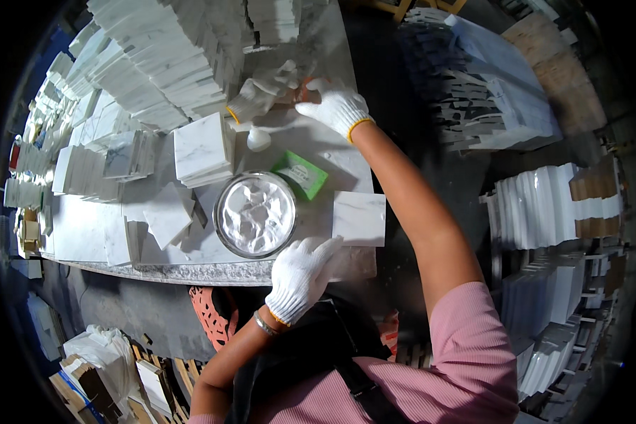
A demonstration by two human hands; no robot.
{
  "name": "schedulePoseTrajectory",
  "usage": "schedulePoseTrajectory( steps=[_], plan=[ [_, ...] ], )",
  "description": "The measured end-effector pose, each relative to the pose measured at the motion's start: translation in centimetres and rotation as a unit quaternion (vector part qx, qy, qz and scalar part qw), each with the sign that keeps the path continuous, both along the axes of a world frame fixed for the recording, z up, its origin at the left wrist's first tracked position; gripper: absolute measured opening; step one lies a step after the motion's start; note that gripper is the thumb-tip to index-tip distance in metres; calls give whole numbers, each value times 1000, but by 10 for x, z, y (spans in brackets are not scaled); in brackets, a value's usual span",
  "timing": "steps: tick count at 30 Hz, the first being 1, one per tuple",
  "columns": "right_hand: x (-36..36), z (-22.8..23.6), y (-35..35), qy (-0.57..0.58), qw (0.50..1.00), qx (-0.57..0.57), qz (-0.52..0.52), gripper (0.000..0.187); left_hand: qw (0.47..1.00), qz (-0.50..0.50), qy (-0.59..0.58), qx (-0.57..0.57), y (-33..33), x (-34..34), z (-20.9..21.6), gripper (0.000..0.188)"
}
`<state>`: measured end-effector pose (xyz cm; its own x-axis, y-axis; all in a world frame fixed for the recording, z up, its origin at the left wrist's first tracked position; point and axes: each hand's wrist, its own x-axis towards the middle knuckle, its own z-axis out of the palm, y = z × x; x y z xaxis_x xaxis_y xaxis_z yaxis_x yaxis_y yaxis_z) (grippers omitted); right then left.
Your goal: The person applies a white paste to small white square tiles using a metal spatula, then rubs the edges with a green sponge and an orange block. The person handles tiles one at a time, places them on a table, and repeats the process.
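Both my hands wear white knit gloves with yellow cuffs. Reached out to the far side of the table, my right hand (336, 107) has its thumb and fingers closed around a small reddish-brown thing (304, 92), partly hidden; its kind is unclear. Beside it lies a loose white glove (254, 99). My left hand (300, 275) is at the near table edge, fingers stretched out and holding nothing, by the corner of a white marble-look tile (359, 218). A round glass bowl of white cream or paste (256, 214) stands just beyond it, next to a green box (300, 174).
A short tile stack (203, 150) and a small white rounded item (258, 138) stand behind the bowl. Loose tiles (168, 214) lie to its left. Tall tile stacks (162, 63) fill the far left. More stacks (537, 205) stand on the right beyond the table (261, 271).
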<state>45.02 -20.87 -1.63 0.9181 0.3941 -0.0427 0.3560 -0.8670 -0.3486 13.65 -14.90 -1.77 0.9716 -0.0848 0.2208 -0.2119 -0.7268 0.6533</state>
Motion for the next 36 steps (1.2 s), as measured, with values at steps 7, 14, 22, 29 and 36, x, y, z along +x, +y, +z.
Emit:
schedulePoseTrajectory(
  steps=[7,14,22,29,36],
  plan=[
    [54,-47,-2,72,995,71,-22,50,996,-61,-28,54,-22,36,-3,51],
    [-27,20,-109,91,889,448,-19,61,997,-19,0,75,-21,53,-28,53],
    [-228,-14,-197,257,663,671,-210,79,998,-17,-7,57,-25,56,-39,51],
    [-239,-43,-161,105,822,527,-191,69,999,-34,-12,36,-23,58,-40,46],
    [-233,-37,-172,170,746,613,-198,73,999,-15,-23,33,-25,57,-48,46]
  ],
)
